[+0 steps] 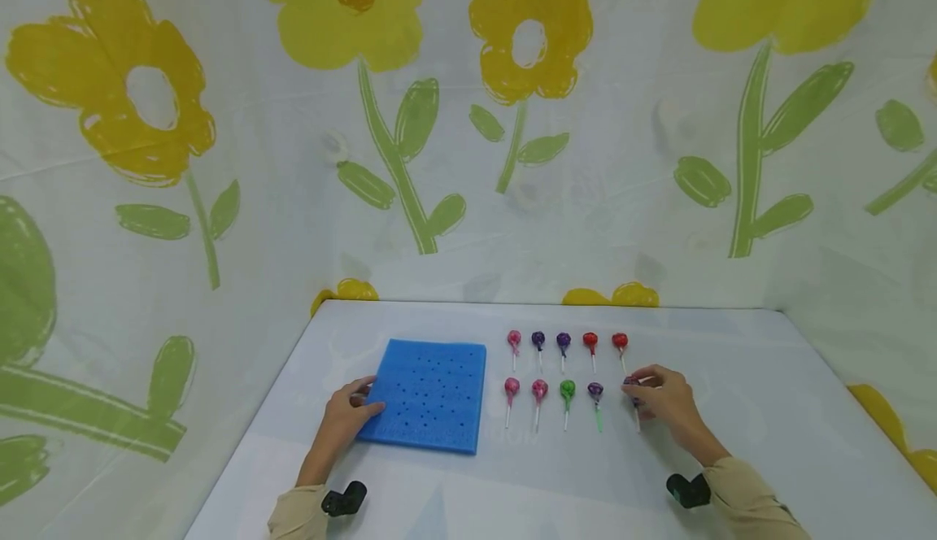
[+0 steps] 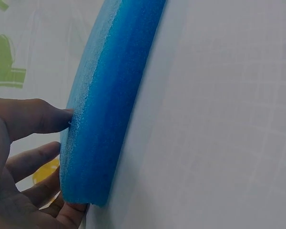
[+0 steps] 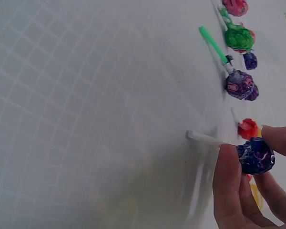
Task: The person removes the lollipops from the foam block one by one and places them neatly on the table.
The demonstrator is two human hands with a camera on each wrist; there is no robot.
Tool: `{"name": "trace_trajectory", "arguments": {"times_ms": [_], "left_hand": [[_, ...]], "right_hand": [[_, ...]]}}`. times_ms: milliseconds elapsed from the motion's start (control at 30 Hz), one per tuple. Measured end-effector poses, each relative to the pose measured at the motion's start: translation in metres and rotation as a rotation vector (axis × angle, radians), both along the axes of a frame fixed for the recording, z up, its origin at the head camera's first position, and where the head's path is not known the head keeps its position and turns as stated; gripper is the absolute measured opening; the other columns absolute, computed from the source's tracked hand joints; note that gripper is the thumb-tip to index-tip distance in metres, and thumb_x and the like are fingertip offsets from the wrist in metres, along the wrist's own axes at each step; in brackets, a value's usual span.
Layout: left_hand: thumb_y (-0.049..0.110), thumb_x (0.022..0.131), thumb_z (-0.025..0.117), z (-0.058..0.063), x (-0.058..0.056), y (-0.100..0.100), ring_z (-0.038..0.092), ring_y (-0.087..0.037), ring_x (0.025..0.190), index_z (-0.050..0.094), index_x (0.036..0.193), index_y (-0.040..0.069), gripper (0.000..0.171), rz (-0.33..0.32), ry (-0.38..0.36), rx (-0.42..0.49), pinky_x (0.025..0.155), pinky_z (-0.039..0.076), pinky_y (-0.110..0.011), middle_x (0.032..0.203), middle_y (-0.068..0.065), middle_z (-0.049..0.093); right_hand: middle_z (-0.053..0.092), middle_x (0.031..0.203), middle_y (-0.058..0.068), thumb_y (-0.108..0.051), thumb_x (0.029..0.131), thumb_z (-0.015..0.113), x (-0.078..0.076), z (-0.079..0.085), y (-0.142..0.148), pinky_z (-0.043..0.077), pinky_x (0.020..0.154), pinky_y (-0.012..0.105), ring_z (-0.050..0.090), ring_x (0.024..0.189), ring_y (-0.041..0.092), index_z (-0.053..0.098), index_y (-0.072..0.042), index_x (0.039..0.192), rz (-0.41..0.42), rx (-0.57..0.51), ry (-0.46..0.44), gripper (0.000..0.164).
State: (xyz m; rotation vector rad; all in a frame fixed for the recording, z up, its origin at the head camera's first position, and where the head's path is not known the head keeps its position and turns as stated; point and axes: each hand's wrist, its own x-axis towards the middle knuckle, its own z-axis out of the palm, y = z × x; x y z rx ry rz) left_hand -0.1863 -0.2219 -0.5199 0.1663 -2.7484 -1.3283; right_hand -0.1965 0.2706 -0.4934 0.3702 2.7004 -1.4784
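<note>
A blue foam board (image 1: 420, 394) dotted with small holes lies on the left of the table. My left hand (image 1: 347, 414) grips its left edge, the thumb over the top face and the fingers along the side; the left wrist view shows the thick side of the foam board (image 2: 109, 105) close up. With thumb and fingers, my right hand (image 1: 664, 400) pinches the wrapped head of a dark purple-blue lollipop (image 3: 256, 156). Its white stick points away from the fingers. This lollipop is at the right end of the nearer row, partly hidden by the hand in the head view.
Farther back runs a row of pink, purple and red lollipops (image 1: 620, 340). The nearer row has pink ones, a green lollipop (image 1: 567, 389) and a purple lollipop (image 1: 596, 392) with a green stick. A flower-printed curtain (image 1: 542, 231) surrounds the white table (image 1: 556, 483).
</note>
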Motion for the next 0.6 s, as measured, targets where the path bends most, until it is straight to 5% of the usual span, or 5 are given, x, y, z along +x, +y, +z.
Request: {"name": "trace_trajectory", "arguments": {"times_ms": [367, 600], "left_hand": [[0.015, 0.083, 0.071, 0.001, -0.002, -0.007, 0.054, -0.029, 0.104, 0.055, 0.13, 0.004, 0.052, -0.028, -0.019, 0.011, 0.087, 0.045, -0.048, 0.118, -0.016, 0.058], [0.015, 0.082, 0.072, 0.012, -0.001, -0.018, 0.057, -0.028, 0.102, 0.055, 0.129, 0.003, 0.052, -0.046, -0.049, 0.025, 0.082, 0.049, -0.042, 0.116, -0.016, 0.058]], "right_hand": [[0.058, 0.084, 0.016, -0.015, 0.083, 0.071, -0.011, -0.011, 0.002, 0.048, 0.052, 0.026, 0.053, 0.062, 0.019, 0.056, 0.008, 0.105, 0.081, 0.178, 0.032, 0.036], [0.057, 0.083, 0.015, -0.014, 0.081, 0.073, -0.01, -0.009, -0.001, 0.049, 0.054, 0.028, 0.052, 0.06, 0.018, 0.053, 0.008, 0.11, 0.092, 0.21, 0.032, 0.041]]}}
